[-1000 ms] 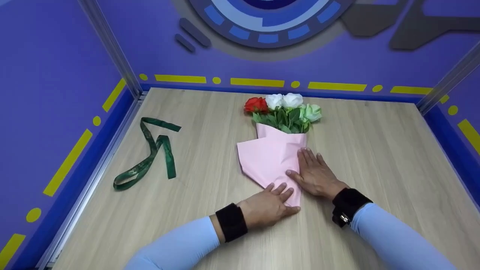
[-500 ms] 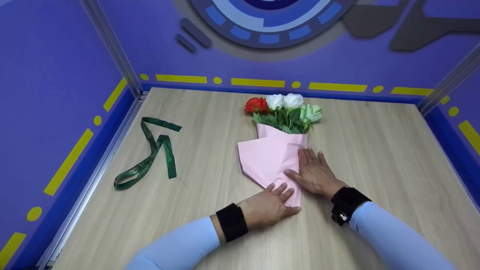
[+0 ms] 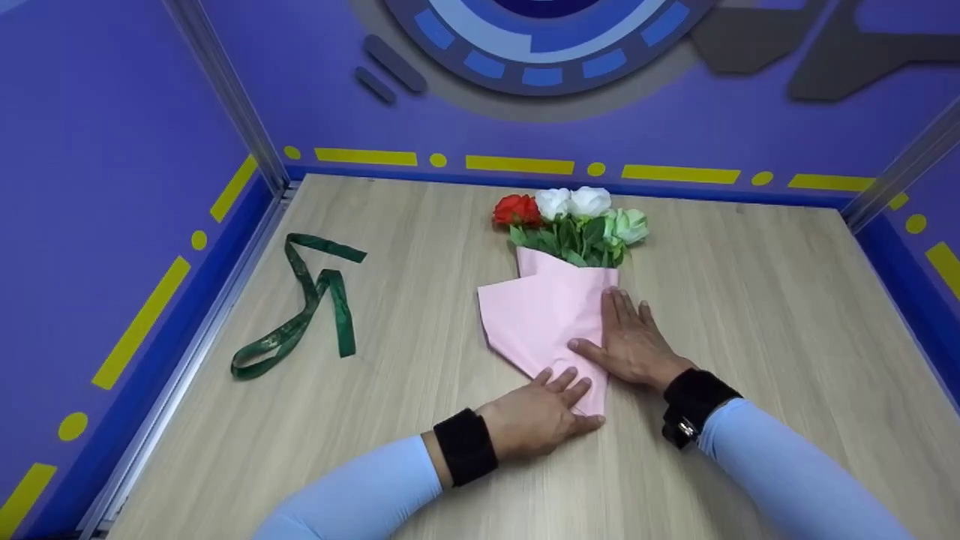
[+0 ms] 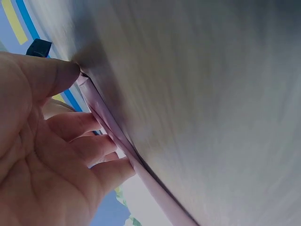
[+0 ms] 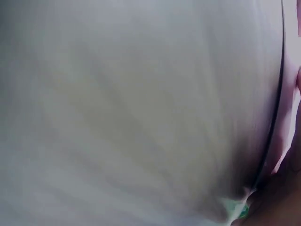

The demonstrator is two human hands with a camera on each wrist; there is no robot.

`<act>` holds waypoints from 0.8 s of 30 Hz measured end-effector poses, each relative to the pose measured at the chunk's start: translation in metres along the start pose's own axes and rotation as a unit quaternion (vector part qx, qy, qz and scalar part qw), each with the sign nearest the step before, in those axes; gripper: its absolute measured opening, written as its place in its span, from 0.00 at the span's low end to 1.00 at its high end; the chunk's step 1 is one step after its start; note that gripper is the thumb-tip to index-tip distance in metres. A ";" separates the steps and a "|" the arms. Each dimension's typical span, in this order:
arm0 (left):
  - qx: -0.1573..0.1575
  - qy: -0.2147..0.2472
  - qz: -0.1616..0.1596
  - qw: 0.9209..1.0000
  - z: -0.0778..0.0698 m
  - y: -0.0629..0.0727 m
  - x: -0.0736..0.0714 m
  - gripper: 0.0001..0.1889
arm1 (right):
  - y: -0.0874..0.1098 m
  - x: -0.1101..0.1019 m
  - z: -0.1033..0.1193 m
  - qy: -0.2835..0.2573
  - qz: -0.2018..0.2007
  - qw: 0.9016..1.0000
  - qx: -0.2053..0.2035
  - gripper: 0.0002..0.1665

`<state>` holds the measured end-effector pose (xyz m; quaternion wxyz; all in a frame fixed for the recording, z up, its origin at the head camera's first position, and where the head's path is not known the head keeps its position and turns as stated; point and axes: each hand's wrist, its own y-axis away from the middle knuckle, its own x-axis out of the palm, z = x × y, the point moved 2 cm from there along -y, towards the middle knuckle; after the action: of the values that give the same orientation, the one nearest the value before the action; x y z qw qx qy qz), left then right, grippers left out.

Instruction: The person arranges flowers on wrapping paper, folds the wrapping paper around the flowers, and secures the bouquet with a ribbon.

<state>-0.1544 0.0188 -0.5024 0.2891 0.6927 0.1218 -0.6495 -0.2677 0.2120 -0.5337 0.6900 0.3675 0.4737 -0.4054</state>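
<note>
A bouquet lies on the table, its stems wrapped in pink paper [image 3: 544,315]. From the top of the wrap show a red rose [image 3: 516,211], two white roses [image 3: 589,202], a pale green rose [image 3: 626,226] and dark leaves. My left hand [image 3: 532,416] presses the narrow lower end of the paper with spread fingers; in the left wrist view its fingertips [image 4: 123,168] touch the paper's edge. Along the paper's right edge rests my right hand [image 3: 637,345], fingers straight and thumb over the front. Only part of the right hand [image 5: 282,197] shows in the right wrist view.
A green ribbon [image 3: 307,300] lies loosely looped on the wooden table [image 3: 420,315], left of the bouquet. Blue panels with yellow marks [image 3: 367,157] stand along the back and both sides of the table.
My right hand has slid slightly up along the paper's right edge, and the creases near it look smoother. The left hand stays in place on the paper.
</note>
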 end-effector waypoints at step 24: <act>-0.001 -0.013 0.002 1.000 -0.002 -0.003 -0.002 0.26 | -0.021 -0.006 -0.005 -0.037 0.019 0.998 0.037 0.71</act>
<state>-0.1548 0.0222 -0.5009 0.2926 0.6838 0.1176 -0.6581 -0.2899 0.2091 -0.5319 0.7005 0.3865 0.4258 -0.4225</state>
